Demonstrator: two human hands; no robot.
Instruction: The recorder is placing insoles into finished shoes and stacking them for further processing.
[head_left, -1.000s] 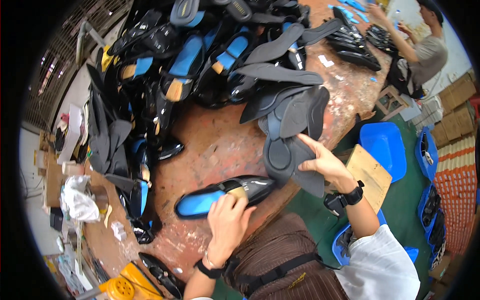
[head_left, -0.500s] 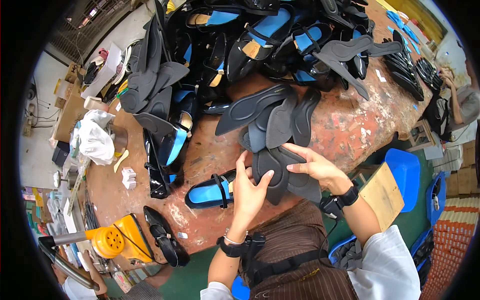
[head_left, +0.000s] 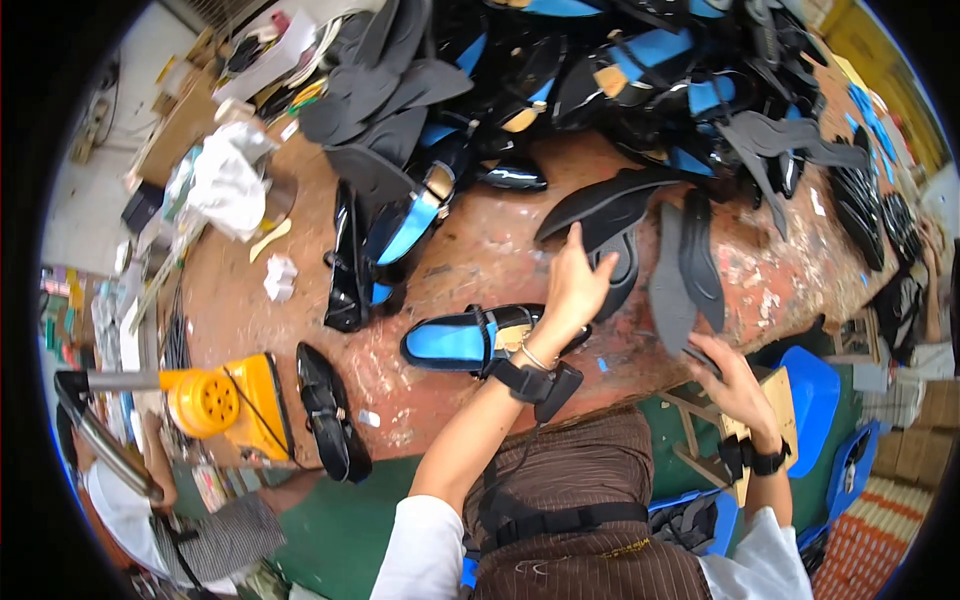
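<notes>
**Hands part over the soles**

Since half a second ago the hands have separated — left hand (head_left: 575, 285) now closes its fingers on a black insole (head_left: 612, 262) mid-counter (head_left: 480, 255); right hand (head_left: 728, 385) hangs at the counter's edge, grip unclear. Blue-lined shoe (head_left: 470, 340) lies just beside, seemingly unfitted.

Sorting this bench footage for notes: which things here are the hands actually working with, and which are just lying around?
In hand:
left hand on the black sole
right hand at the grey insole
blue-lined shoe beside the left wrist

Lying about:
yellow tool
white rag
pile of shoes
blue stool
</notes>
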